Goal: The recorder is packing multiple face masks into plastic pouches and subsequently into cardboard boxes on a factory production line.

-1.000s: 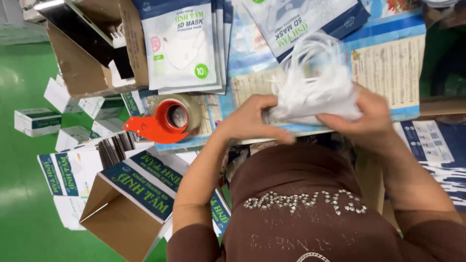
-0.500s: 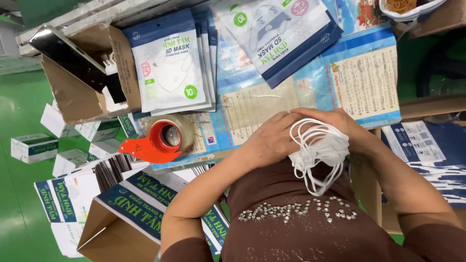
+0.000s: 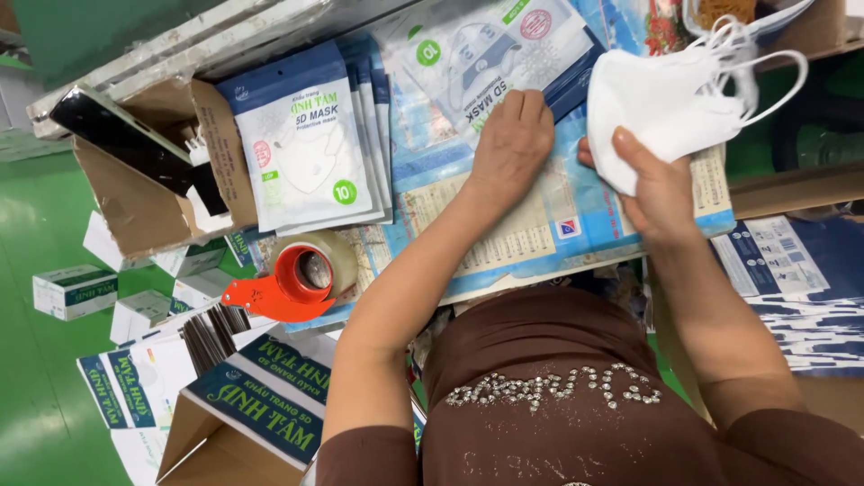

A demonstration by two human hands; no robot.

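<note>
My right hand [image 3: 655, 184] grips a stack of white face masks [image 3: 666, 101] with loose ear loops, held above the right side of the paper-covered table [image 3: 540, 243]. My left hand [image 3: 513, 144] reaches forward, its fingers resting on a clear mask pouch [image 3: 477, 49] with blue edges lying at the table's far middle. A pile of similar blue-and-white mask pouches [image 3: 306, 135] lies to the left of that hand.
An orange tape dispenser [image 3: 292, 279] with a tape roll sits at the table's near left edge. An open cardboard box [image 3: 144, 189] stands at the left. Flat and folded cartons [image 3: 252, 396] lie on the green floor [image 3: 36, 387]. Blue printed sheets [image 3: 801, 288] lie at right.
Both hands held the masks together near my chest; now my right hand has lifted them up to the right, and my left hand has let go and reached to the pouch.
</note>
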